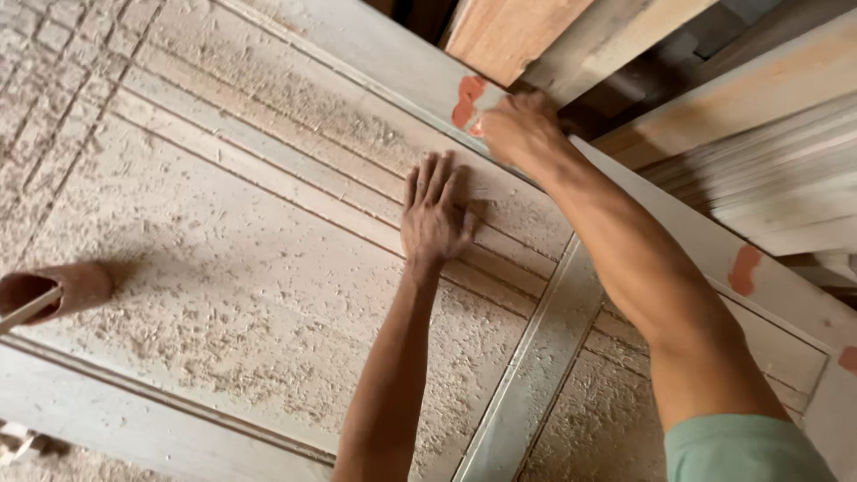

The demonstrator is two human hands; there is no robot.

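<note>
A big wooden door panel [268,268] is lying flat and filling almost the whole view. It is pale and has long grooves and raised frames cut into it. Sawdust and little wood shavings [223,295] are lying all over it, thickest in the sunken middle part. Past the far edge of the door, a pile of wooden planks [768,152] is leaning and stacking up at the top right. Some reddish filler patches [467,100] are showing on the door's outer frame, one by the far edge and more along the right side. The right hand [520,128] is reaching out to the far edge of the door and is curling closed there, right beside a red patch, but you cannot tell what its fingers are gripping. The left hand [435,214] is lying open and flat on the door, fingers together, pressing on the raised frame strip near the right hand. At the left edge, a brown tube [55,290] is lying on the dusty panel, well apart from both hands, with a thin pale stick [27,310] poking out of its open end.
</note>
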